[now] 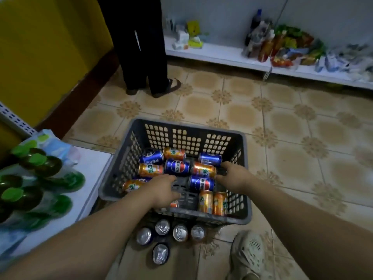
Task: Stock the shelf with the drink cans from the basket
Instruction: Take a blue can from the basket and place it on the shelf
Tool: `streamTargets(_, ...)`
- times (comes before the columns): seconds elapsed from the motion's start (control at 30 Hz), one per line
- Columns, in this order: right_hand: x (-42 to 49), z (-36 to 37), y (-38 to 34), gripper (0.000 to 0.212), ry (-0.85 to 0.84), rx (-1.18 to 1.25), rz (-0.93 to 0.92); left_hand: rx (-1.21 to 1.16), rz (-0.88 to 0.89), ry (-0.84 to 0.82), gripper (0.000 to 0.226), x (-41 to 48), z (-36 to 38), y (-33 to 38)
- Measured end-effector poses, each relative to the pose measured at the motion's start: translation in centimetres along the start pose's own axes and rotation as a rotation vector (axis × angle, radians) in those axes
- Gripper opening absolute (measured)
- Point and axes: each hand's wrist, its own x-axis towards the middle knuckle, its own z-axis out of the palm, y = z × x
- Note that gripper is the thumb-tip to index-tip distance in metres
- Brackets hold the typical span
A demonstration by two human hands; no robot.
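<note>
Grey basket (240, 217) holds drink cans (177, 167); both hands reach inside.

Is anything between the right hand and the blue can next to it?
Nothing visible. The right hand is inside the basket, its fingertips right beside the blue can, with no other can between them.

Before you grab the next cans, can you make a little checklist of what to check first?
1. Cans left in the grey basket: ok, blue and orange ones lie inside.
2. Left hand free: cannot tell, its fingers curl down among cans.
3. Right hand free: ok, empty, touching an orange can.
4. Space on the white shelf: ok, a bare patch beside the green-capped bottles.
5. Upright cans on the floor: not ok, close to the shoe.
</note>
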Motion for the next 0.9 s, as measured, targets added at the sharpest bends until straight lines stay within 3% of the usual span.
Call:
streamTargets(0.17, 9.3, 4.8, 3.5, 0.018, -0.077, 0.101, 0.052, -0.025, -0.018, -0.084, 0.067, 9.9, 3.7, -1.4)
streamTargets(0.33, 17.0, 11.1, 6.8, 0.043, -0.111, 0.223, 0.142, -0.059, -0.013, -0.163, 0.058, 17.8, 7.4, -2.2)
streamTargets(0.47, 21.1, 15.5, 8.6, 0.067, -0.112, 0.315, 0.351, -0.122, -0.015, -0.177, 0.057, 22.3, 10.0, -2.9)
streamTargets(0.6, 22.1, 17.5, 9.1, 0.061, -0.026, 0.508, 0.421, -0.196, -0.021, -0.189, 0.061, 23.6, 11.3, -3.6)
streamTargets(0.73, 20.4, 16.7, 8.4, 0.043, 0.098, 0.616, 0.353, -0.227, -0.029, -0.19, 0.061, 22.2, 11.2, -4.1)
streamTargets(0.9, 18.1, 15.4, 5.3, 0.028, 0.158, 0.511, 0.126, -0.219, -0.061, -0.208, 0.059, 19.4, 9.1, -3.5)
